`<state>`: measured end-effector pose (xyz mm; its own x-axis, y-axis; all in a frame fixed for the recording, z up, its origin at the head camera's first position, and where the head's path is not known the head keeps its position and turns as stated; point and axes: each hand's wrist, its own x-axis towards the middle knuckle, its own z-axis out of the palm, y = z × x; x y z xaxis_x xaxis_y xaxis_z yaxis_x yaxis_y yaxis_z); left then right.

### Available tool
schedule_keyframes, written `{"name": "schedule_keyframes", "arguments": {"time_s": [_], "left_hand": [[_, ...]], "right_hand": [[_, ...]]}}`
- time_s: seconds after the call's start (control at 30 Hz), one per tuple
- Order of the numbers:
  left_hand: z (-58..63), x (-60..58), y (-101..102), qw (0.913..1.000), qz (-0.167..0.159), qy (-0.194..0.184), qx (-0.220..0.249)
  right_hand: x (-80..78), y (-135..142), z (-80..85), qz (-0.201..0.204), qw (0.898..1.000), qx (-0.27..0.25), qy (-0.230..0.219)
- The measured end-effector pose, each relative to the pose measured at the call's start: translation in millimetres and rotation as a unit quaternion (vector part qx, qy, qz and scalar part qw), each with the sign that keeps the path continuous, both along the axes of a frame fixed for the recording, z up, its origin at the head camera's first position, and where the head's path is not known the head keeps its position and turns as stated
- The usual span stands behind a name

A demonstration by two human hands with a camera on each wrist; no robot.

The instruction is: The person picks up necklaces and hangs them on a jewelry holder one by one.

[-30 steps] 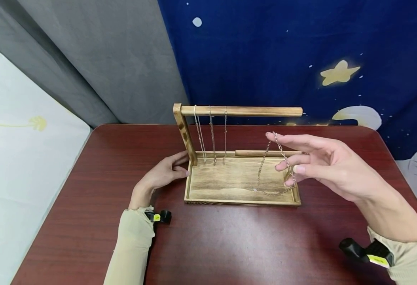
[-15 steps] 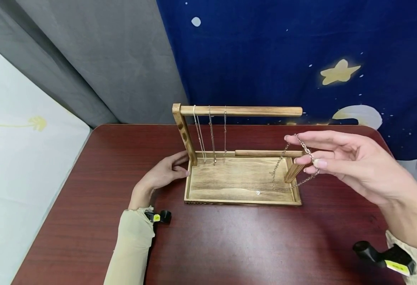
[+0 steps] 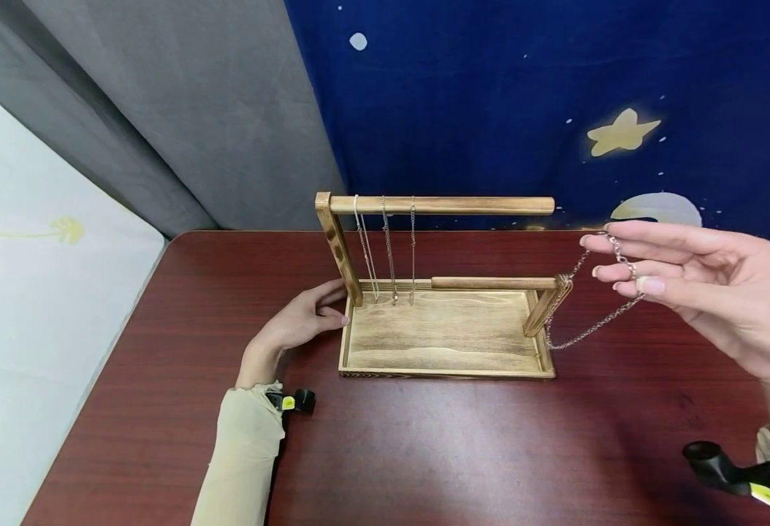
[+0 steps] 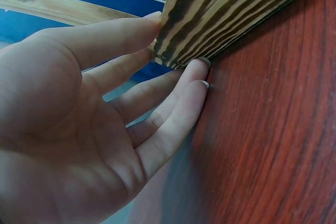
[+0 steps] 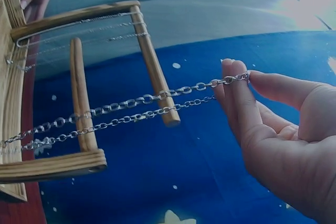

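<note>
A silver chain necklace (image 3: 595, 328) hangs in a loop from my right hand (image 3: 720, 285), draped over the fingers and pinched by the thumb. Its left side overlaps the right post (image 3: 540, 314) of a wooden jewelry stand in the head view. A clear, stone-like piece (image 5: 42, 144) shows along the chain in the right wrist view. My left hand (image 3: 302, 319) rests at the stand's left end, fingertips against the dark-grained end wall (image 4: 226, 14), thumb at its edge. Several thin necklaces (image 3: 390, 252) hang on the left part of the upper bar (image 3: 483, 206).
The stand has a shallow wooden tray (image 3: 444, 329) as its base and a shorter lower bar (image 3: 490, 283) reaching left from the right post. A reddish-brown table (image 3: 424, 446) carries it. Behind hang a grey curtain (image 3: 214, 109) and a blue starry one (image 3: 477, 95).
My right hand has moved right with the necklace, from over the tray to beyond the stand's right end. The left hand has stayed at the left end.
</note>
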<state>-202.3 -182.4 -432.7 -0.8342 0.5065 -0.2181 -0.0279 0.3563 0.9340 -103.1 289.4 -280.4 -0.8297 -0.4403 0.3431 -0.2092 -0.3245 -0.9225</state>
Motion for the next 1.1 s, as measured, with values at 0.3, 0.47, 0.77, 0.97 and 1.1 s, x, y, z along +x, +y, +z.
{"name": "schedule_keyframes", "arguments": {"time_s": [0.3, 0.47, 0.77, 0.97, 1.1], "left_hand": [[-1.7, 0.4, 0, 0.9999, 0.003, -0.004, 0.009], [-2.2, 0.0, -1, 1.0, 0.001, 0.004, 0.006], [-2.3, -0.3, 1, 0.9999, 0.003, 0.015, -0.005], [-2.0, 0.0, 1, 0.9999, 0.004, 0.014, -0.001], [-2.1, 0.2, 1, 0.9999, 0.004, 0.015, -0.004]], "right_hand": [[-10.1, 13, -0.7, 0.068, 0.99, -0.124, 0.014], [-14.4, 18, 0.6, 0.095, 0.987, -0.125, 0.012], [-22.5, 26, 0.1, 0.118, 0.984, -0.131, 0.0], [-22.6, 30, 0.3, 0.026, 0.995, -0.09, -0.016], [-24.7, 31, 1.0, -0.006, 0.998, -0.062, -0.02]]}}
